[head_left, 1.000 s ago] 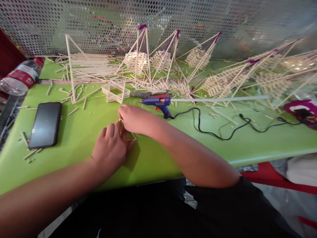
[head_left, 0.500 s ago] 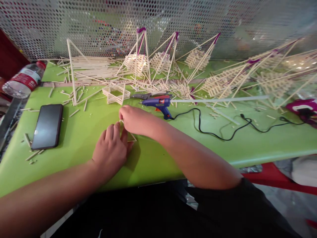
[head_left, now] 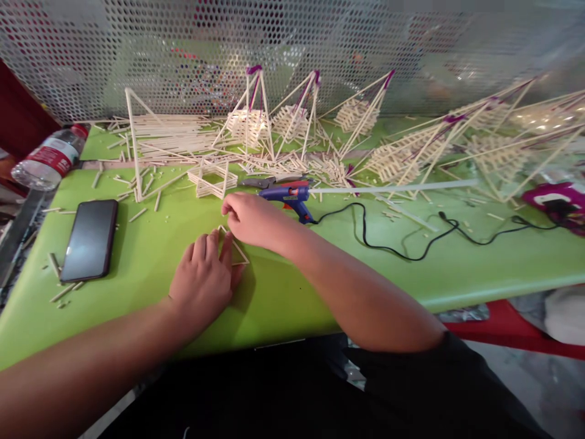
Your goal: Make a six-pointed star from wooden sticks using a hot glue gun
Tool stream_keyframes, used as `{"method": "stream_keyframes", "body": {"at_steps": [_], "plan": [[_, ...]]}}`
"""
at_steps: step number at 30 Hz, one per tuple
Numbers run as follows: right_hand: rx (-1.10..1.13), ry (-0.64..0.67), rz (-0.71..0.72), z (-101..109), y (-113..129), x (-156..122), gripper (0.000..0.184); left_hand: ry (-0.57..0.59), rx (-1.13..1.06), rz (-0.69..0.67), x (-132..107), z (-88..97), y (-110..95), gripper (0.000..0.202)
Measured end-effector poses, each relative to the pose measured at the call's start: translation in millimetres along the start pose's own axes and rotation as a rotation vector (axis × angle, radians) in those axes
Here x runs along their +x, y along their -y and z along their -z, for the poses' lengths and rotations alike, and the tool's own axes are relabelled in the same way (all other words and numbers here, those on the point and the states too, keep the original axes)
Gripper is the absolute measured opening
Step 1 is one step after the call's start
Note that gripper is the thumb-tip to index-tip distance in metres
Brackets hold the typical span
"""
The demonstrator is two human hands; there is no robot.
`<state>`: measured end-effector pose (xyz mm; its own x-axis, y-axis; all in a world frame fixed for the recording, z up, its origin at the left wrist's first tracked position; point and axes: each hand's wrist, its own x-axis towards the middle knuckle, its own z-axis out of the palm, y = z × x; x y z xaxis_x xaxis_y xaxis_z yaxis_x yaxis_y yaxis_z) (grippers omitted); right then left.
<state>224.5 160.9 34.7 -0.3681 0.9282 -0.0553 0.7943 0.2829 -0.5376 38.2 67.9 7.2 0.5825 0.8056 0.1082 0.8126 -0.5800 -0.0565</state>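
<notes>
Right now, the left hand point(head_left: 201, 281) lies flat on the green table point(head_left: 283, 305), fingers spread, touching a small stick triangle point(head_left: 240, 253). The right hand point(head_left: 256, 219) curls just above the triangle's tip, fingers drawn narrow; whether they hold anything, I cannot tell. A blue glue gun point(head_left: 286, 194) lies just beyond.

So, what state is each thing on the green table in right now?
Left hand: flat on the table, fingertips beside the stick triangle.
Right hand: fingers curled, at the triangle's tip.
Stick triangle: lying flat.
Hot glue gun: lying on its side, cord attached.
Glue stick: lying straight out from the gun's rear.
Phone: face up, screen dark.
Water bottle: on its side, capped.
</notes>
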Motion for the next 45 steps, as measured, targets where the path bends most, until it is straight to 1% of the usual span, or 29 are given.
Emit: {"method": "stream_keyframes", "body": {"at_steps": [6,10,17,24,27,32,34,37,40,42,45], "plan": [[0.057,-0.013,0.074,7.9,-7.1,-11.5,0.024,0.011,0.02,0.004,-0.1,1.1,0.6,0.062],[0.09,-0.03,0.093,11.1,-7.7,-16.4,0.02,0.003,0.032,0.006,-0.1,1.1,0.0,0.061],[0.129,-0.074,0.118,13.5,-5.5,-19.4,0.022,-0.006,0.038,0.019,-0.6,1.0,1.9,0.068],[0.168,-0.114,0.123,21.2,1.4,-26.0,0.025,-0.021,0.039,0.002,-1.7,5.4,5.5,0.072],[0.152,-0.128,0.119,23.5,3.3,-29.2,0.028,-0.031,0.055,-0.01,-1.6,7.3,6.4,0.071],[0.099,-0.152,0.133,24.0,5.7,-34.3,0.033,-0.012,0.021,0.014,-1.3,9.9,8.6,0.068],[0.107,-0.167,0.158,24.0,6.3,-36.0,0.029,-0.01,0.017,0.008,-1.2,10.2,9.2,0.068],[0.125,-0.173,0.228,24.2,5.1,-37.4,0.014,-0.008,0.028,0.001,-0.8,11.1,10.0,0.07],[0.106,-0.172,0.298,24.7,1.4,-37.5,0.011,0.0,0.028,0.013,-0.1,14.5,12.4,0.07],[0.075,-0.161,0.3,26.0,-0.8,-37.7,0.011,0.0,0.032,0.032,0.5,18.3,15.4,0.067],[-0.012,-0.118,0.238,30.5,-0.7,-38.9,0.015,-0.012,0.052,0.054,1.2,24.8,21.0,0.063]]}}
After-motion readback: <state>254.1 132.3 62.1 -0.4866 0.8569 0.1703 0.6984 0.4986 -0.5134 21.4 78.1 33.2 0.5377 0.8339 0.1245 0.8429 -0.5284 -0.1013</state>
